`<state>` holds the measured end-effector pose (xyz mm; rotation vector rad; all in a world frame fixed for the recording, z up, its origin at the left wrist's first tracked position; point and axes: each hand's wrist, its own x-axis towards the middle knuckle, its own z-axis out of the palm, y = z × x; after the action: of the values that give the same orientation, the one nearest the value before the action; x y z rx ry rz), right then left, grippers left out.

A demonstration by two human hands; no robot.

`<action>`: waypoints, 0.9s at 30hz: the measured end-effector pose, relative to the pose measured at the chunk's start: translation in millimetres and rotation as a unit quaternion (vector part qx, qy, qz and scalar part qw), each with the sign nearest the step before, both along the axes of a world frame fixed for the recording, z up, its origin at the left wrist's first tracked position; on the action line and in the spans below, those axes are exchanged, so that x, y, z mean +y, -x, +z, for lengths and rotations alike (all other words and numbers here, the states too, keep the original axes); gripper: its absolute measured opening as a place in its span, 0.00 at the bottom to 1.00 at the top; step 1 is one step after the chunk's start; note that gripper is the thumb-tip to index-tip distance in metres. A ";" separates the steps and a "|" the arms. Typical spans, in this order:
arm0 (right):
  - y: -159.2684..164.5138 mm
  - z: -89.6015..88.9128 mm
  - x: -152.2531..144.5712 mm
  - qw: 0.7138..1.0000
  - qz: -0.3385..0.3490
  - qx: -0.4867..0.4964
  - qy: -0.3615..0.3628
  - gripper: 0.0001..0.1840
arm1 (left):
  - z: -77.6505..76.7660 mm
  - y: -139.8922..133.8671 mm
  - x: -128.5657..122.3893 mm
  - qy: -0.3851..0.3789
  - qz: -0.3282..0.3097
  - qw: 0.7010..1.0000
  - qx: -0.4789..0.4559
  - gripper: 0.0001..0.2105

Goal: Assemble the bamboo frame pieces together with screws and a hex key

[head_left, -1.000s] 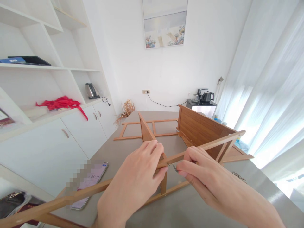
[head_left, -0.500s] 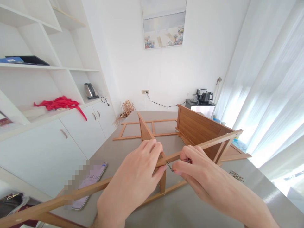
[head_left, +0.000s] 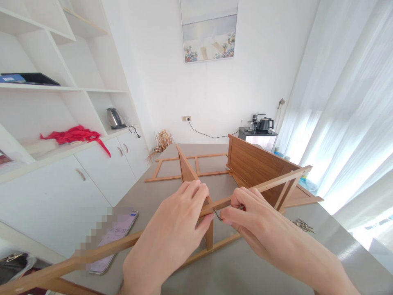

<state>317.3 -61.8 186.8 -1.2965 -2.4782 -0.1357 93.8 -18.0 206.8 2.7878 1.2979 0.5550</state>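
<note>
My left hand (head_left: pixel 168 233) is closed round a wooden frame (head_left: pixel 278 180), its fingers over the joint where an upright wooden board (head_left: pixel 186 166) meets the rail. The thumb presses beneath the rail, close to a bolt. My right hand (head_left: pixel 256 217) pinches a bent metal hex key (head_left: pixel 218 216), whose short end sits at the bolt in the rail. Part of the key is hidden by the right fingers. The frame stretches from the lower left across the table to the right, with a larger wooden panel (head_left: pixel 260 157) standing behind it.
Another wooden frame (head_left: pixel 211 173) lies flat at the table's far side. Several loose bolts (head_left: pixel 303 225) lie right of my right hand. A phone (head_left: pixel 115 239) lies at the left, partly under the frame's rail. White cabinets (head_left: pixel 58 200) line the left side.
The view has shifted slightly, so everything sits a little further left. Both hands keep their hold, and the hex key shows hardly any turn.
</note>
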 end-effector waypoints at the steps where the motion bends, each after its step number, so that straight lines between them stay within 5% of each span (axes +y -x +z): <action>1: 0.1 -0.3 0.1 1.000 0.000 0.002 0.001 0.11 | -0.1 0.1 0.1 0.000 -0.001 1.000 0.001 0.09; 14: 1.1 1.0 3.7 0.997 0.015 0.078 -0.003 0.10 | 1.9 -1.3 0.6 0.006 0.008 1.000 0.004 0.09; 22: 2.0 2.4 1.3 0.993 0.033 0.086 -0.076 0.07 | 1.2 -0.1 0.6 0.009 0.009 1.000 0.001 0.10; 27: 3.0 -1.4 1.5 0.996 0.035 0.072 -0.036 0.13 | 0.4 -1.0 -0.1 0.007 0.012 1.000 -0.002 0.10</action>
<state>314.3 -60.3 185.4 -1.1475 -2.3708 -0.1084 94.8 -18.1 207.2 2.7636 1.3304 0.5496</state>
